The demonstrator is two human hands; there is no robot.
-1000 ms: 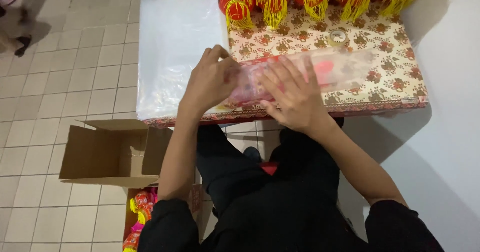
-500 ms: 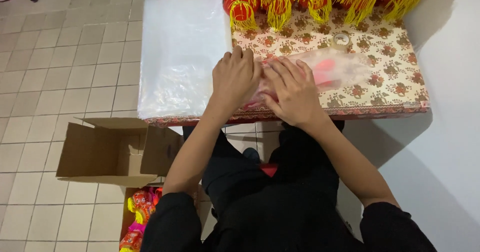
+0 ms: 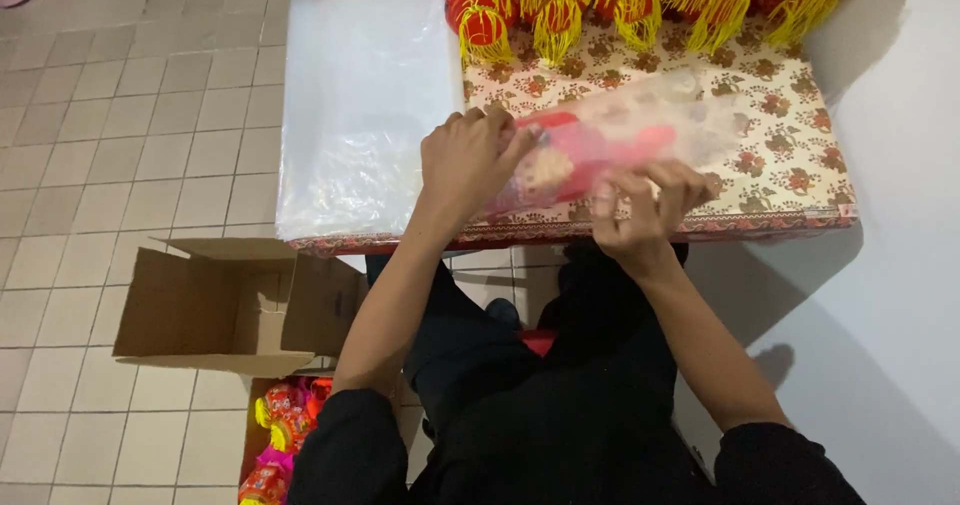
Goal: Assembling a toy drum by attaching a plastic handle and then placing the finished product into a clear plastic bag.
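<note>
Clear plastic bag (image 3: pixel 640 135), long and narrow, lying slantwise across the middle of the frame, right end higher. Red ornament (image 3: pixel 590 150) with a yellowish patch inside the lower-left half; upper-right half see-through and flat. Lifted slightly over the flowered tabletop, lower-left end pinched shut, lower edge gripped mid-length.

Person dressed all in black

Black sleeves pushed up near both elbows, forearms bare; left hand (image 3: pixel 462 160) and right hand (image 3: pixel 640 210) bare, no gloves; black trousers.
</note>
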